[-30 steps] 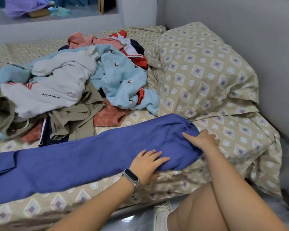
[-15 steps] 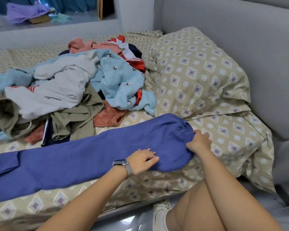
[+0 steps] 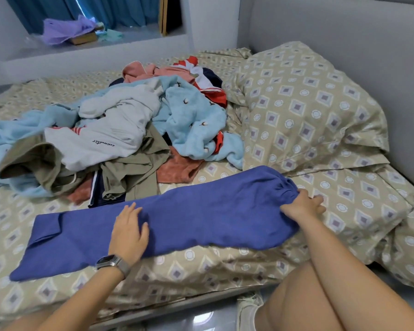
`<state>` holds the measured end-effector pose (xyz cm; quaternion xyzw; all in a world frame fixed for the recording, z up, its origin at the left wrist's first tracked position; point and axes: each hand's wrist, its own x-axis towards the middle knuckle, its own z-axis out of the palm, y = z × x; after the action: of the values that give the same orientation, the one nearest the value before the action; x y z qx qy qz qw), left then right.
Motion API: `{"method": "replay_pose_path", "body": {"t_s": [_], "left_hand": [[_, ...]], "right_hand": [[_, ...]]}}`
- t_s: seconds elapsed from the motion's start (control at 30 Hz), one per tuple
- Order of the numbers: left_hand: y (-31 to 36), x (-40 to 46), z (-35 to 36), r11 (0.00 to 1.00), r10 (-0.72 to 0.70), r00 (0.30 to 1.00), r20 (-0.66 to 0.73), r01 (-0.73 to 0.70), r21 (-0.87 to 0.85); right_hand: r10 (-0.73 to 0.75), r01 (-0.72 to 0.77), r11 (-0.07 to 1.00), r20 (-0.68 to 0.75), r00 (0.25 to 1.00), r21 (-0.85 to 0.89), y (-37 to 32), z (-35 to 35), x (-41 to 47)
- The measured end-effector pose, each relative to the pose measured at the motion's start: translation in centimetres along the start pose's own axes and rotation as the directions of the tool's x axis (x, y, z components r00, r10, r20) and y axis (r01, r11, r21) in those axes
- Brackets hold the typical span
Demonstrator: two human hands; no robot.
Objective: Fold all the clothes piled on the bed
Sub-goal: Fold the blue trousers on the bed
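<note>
While the long blue-violet cloth garment [image 3: 177,223] lies folded into a narrow strip across the near side of the bed [image 3: 344,211], which is spread with a beige sheet patterned in diamonds and circles, I see both hands on it. My left hand [image 3: 129,232] rests flat on the strip near its middle, fingers straight and slightly spread, gripping nothing; a grey-strapped wristwatch [image 3: 111,261] sits on that wrist. My right hand [image 3: 301,206] is at the strip's right end, where the gathered cloth bunches: its thumb and fingers pinch that end, the fingertips reaching past it onto the sheet.

Beyond the strip, toward the middle of the bed, sits the unfolded pile of clothes [image 3: 120,139], touching the strip's far edge at its olive and navy pieces. On top I can pick out a white top with small dark lettering [image 3: 105,137], a pale blue fleecy piece with tiny dark marks [image 3: 191,123], an olive-green garment [image 3: 134,173], a rust-orange cloth [image 3: 179,170] and something red, white and navy [image 3: 201,77] at the back. A big pillow in the same patterned cover [image 3: 304,103] leans at the grey padded headboard [image 3: 344,44] to the right.
</note>
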<state>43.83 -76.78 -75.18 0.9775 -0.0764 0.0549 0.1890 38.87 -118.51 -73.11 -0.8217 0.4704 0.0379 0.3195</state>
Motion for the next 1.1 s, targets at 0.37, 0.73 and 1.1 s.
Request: {"method": "replay_pose_path", "body": {"t_s": [0.37, 0.73, 1.1], "left_hand": [[-13.9, -3.0, -6.1, 0.882, -0.452, 0.888, 0.085, 0.431, 0.191], [-11.3, -4.8, -4.5, 0.943, -0.300, 0.947, 0.117, 0.277, 0.183], [-15.8, -3.0, -6.1, 0.924, -0.376, 0.897, 0.233, 0.344, 0.167]], "right_hand": [[0.070, -0.026, 0.839, -0.061, 0.996, 0.544, -3.3, 2.1, -2.2], [-0.208, 0.249, 0.704, -0.141, 0.968, 0.665, -9.9, 6.9, -10.6], [-0.656, 0.549, 0.667, 0.046, 0.754, 0.504, -15.4, 14.5, -22.8]]}}
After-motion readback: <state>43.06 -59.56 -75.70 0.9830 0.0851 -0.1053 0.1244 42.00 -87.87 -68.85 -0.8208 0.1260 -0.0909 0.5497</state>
